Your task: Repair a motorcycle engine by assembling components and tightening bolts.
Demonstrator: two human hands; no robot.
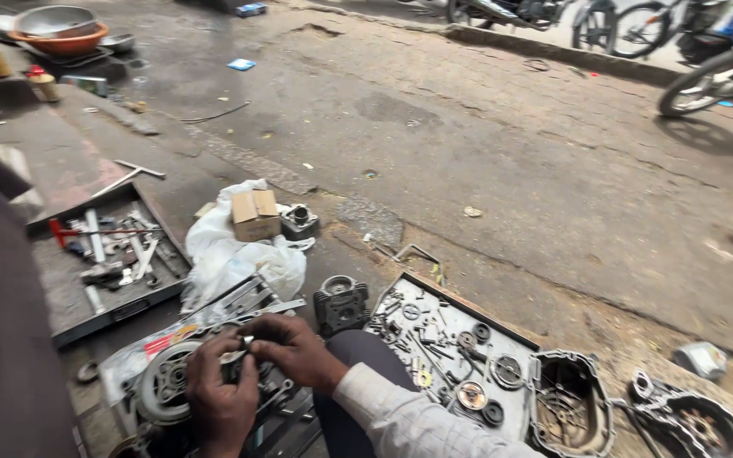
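Observation:
My left hand (221,386) and my right hand (294,346) meet low in the head view, both gripping a small metal engine part (237,352) between the fingertips. Just under them lies a round grey clutch assembly (167,383) on a plastic sheet. My right forearm wears a pale sleeve (409,420). A finned engine cylinder (340,304) stands just beyond my right hand.
A metal tray (515,339) of bolts, bearings and gears lies to the right, with two engine covers (568,405) past it. A tool tray (61,280) sits at left, a white bag (235,254) and cardboard box (254,214) behind. Motorcycle wheels (706,80) line the far road edge.

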